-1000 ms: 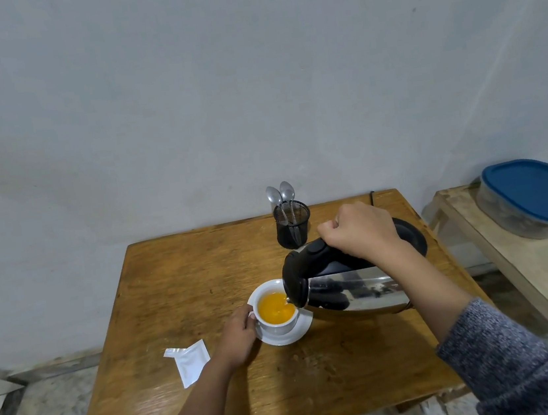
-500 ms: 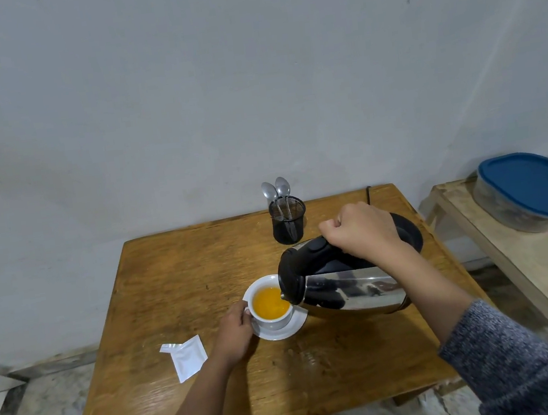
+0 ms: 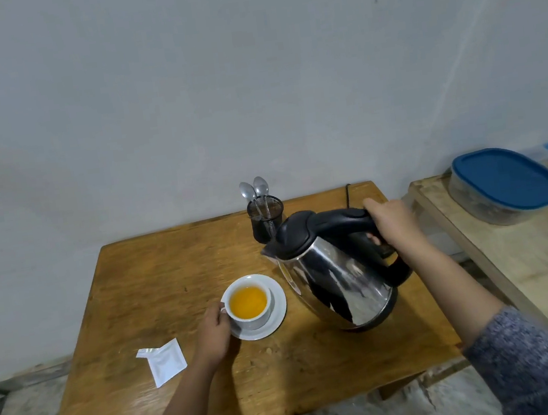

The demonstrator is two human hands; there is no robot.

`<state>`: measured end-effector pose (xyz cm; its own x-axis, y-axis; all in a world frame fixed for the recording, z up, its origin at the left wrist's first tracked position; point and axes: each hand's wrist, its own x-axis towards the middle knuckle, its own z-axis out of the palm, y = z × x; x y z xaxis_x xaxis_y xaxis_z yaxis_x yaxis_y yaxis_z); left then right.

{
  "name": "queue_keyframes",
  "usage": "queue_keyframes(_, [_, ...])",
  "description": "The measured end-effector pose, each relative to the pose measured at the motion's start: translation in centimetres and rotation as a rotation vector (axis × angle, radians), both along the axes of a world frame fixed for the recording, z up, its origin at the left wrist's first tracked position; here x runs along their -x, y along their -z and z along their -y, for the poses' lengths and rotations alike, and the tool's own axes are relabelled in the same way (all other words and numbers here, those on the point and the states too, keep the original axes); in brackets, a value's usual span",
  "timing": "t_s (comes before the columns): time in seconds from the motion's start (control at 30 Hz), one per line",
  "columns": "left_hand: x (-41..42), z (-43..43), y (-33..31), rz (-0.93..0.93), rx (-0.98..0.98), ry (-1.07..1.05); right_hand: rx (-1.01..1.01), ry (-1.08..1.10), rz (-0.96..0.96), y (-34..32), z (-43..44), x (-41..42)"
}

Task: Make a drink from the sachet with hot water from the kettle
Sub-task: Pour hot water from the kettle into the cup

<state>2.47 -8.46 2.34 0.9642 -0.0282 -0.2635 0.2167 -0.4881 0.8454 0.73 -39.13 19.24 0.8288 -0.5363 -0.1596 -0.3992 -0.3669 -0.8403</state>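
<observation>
On the wooden bench (image 3: pixel 156 273), the right hand (image 3: pixel 392 223) has its fingers wrapped round the black handle of the steel kettle (image 3: pixel 339 275), now near upright and drawn back right of the cup (image 3: pixel 249 305); a second ago it was tipped over it. The left hand (image 3: pixel 213 332) still holds the cup's side, fingers curled. The torn sachet (image 3: pixel 163 360) lies just left of that hand.
</observation>
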Motion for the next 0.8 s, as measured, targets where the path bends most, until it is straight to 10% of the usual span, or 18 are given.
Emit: queue_keyframes(0.8, [0.7,1.1,0.1,0.080,0.072,-0.123,-0.510,0.759,0.473,3.1,6.2,-0.3])
